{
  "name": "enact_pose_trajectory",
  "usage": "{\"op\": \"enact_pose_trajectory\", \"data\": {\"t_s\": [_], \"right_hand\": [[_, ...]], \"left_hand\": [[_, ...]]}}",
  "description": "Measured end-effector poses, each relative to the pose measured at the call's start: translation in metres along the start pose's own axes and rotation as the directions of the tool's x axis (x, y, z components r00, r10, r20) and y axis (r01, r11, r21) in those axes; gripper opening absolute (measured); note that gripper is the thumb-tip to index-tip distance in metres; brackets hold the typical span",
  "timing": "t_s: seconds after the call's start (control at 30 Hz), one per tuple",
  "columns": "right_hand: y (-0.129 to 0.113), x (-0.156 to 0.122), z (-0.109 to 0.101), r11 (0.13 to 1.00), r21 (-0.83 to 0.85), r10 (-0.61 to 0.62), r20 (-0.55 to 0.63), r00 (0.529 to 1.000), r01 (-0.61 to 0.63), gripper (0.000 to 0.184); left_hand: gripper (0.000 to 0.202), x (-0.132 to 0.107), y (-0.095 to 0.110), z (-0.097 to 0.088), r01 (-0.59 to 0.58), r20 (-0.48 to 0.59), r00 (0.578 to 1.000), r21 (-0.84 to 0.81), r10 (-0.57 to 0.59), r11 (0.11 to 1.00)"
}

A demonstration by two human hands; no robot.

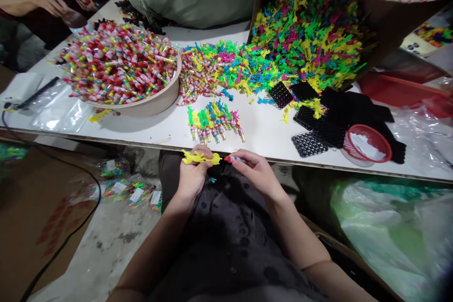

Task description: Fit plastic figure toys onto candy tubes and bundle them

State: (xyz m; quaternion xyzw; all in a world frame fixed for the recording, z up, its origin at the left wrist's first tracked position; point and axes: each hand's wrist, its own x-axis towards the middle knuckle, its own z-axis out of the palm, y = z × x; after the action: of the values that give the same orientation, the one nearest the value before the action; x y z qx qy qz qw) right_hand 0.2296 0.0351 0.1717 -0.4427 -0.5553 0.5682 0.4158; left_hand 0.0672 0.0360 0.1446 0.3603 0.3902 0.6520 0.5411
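My left hand (193, 174) is closed around a small yellow plastic figure (198, 157), held just below the table's front edge. My right hand (256, 170) pinches a thin candy tube (236, 159) with a red and blue wrapper, its tip touching the yellow figure. Both hands hover over my lap. On the white table (262, 134) just above them lies a row of several finished tubes topped with coloured figures (215, 122).
A round beige bowl (155, 101) is heaped with wrapped candy tubes. A tipped cardboard box (385, 14) spills neon plastic figures (300, 33). Black mesh trays (311, 144), a red basket (368, 144), and another person's hands (53, 2) at far left.
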Motion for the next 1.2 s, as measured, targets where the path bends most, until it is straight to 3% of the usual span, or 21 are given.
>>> {"op": "enact_pose_trajectory", "data": {"t_s": [0.2, 0.4, 0.57, 0.7, 0.9, 1.1, 1.2], "right_hand": [[0.001, -0.001, 0.001, 0.997, -0.062, -0.05, 0.014, 0.999, 0.05, 0.018], [-0.007, -0.004, -0.002, 0.946, -0.275, -0.17, 0.024, 0.985, 0.17, 0.017], [-0.009, -0.004, -0.005, 0.831, -0.457, -0.317, 0.079, 0.945, 0.316, 0.017], [-0.003, -0.001, -0.005, 0.78, -0.493, -0.381, 0.113, 0.918, 0.385, 0.016], [0.006, 0.0, -0.004, 0.764, -0.519, -0.371, 0.134, 0.919, 0.384, 0.016], [0.014, -0.001, -0.004, 0.838, -0.476, -0.254, 0.09, 0.963, 0.266, 0.02], [0.015, 0.0, -0.003, 0.836, -0.479, -0.258, 0.086, 0.962, 0.267, 0.019]], "left_hand": [[0.021, -0.002, -0.002, -0.003, -0.046, 0.03, 0.999, 0.101, 0.043, 0.994], [0.021, -0.002, 0.003, -0.005, 0.004, 0.034, 0.999, 0.221, -0.012, 0.975], [0.021, -0.004, 0.006, -0.003, 0.146, 0.027, 0.988, 0.163, -0.153, 0.976], [0.022, -0.008, 0.006, 0.002, 0.328, -0.026, 0.944, 0.016, -0.328, 0.944], [0.029, -0.01, 0.002, 0.003, 0.49, -0.033, 0.868, -0.105, -0.495, 0.866], [0.03, -0.009, -0.003, -0.001, 0.484, -0.008, 0.874, -0.075, -0.486, 0.872], [0.031, -0.009, -0.005, -0.001, 0.506, -0.019, 0.86, -0.082, -0.509, 0.858]]}}
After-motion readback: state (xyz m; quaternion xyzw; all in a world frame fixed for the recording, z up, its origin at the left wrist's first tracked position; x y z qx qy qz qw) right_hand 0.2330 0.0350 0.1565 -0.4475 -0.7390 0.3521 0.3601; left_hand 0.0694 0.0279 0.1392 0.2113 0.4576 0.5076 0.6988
